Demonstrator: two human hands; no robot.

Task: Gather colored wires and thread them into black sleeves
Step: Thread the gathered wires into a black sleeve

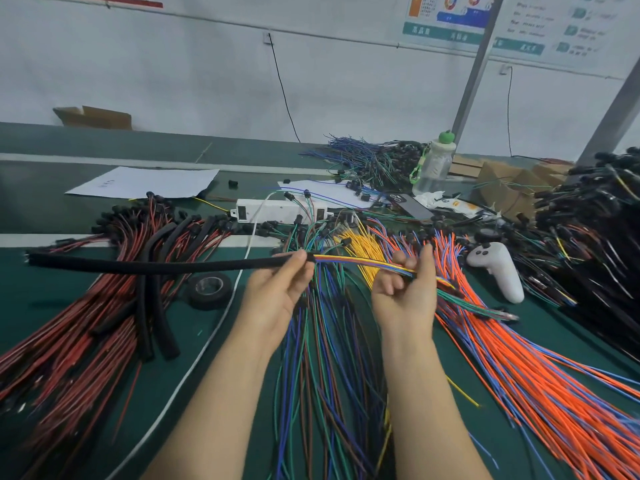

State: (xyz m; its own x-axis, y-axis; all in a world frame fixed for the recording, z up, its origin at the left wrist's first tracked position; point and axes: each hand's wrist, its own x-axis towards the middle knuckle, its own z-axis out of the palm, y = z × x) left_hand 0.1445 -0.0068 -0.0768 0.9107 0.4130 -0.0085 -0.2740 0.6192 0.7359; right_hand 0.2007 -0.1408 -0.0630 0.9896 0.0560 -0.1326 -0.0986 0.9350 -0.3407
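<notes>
Your left hand (277,292) pinches the long black woven sleeve (156,266) at its mouth; your right hand (405,292) grips the multicoloured wire bundle (360,261) entering it. Threading seems part done.

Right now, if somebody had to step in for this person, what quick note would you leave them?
Left hand pinches the mouth of the black sleeve, held level in the air.
Right hand grips the coloured wire bundle, which enters that mouth.
Done: bundle gathered, threading started.
Left: feed the bundle on through the sleeve.
Spare sleeves lie to the left.
</notes>
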